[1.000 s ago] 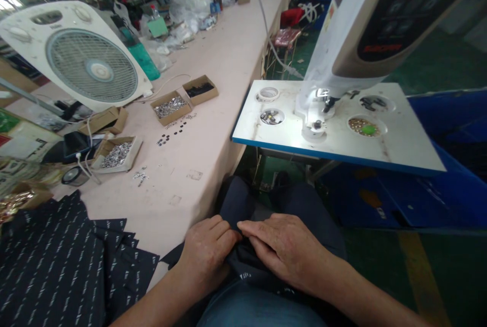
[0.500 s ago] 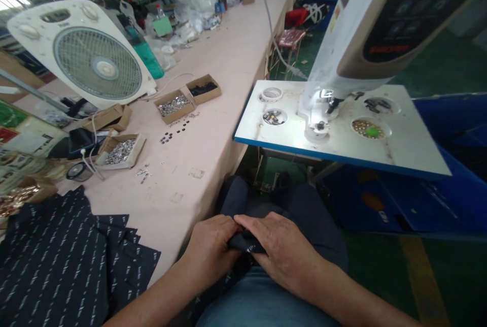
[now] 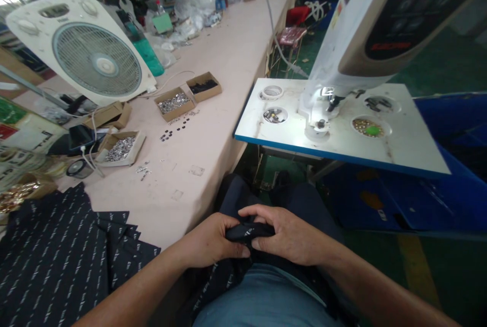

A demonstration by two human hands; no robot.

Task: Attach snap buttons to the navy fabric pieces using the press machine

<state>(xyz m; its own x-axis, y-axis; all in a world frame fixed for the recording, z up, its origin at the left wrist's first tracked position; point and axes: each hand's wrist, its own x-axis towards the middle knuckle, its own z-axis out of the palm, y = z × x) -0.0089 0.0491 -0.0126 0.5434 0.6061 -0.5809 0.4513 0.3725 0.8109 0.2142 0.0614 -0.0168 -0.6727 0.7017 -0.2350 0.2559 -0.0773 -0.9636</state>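
A dark fabric piece (image 3: 245,232) with small white print is folded between my two hands over my lap. My left hand (image 3: 213,243) grips its left end, thumb below and fingers behind. On the right end, my right hand (image 3: 283,235) pinches the fold with the thumb underneath and the index finger stretched over the top. The cloth hangs down toward my waist, where part of it is hidden by my wrists. To the left, a stack of matching dark printed fabric (image 3: 57,261) lies on the table.
A snap-press machine (image 3: 319,98) stands at the right on a white worktop (image 3: 281,131) with recessed cups of small parts. Cardboard boxes of metal fasteners (image 3: 175,103) and a box fan (image 3: 102,63) stand on the long table (image 3: 198,149). Loose fasteners (image 3: 167,136) lie near the boxes.
My hands have moved slightly apart and turned, so more of the folded fabric shows between them. The right index finger has lifted off my left hand. Both hands still hold the cloth.
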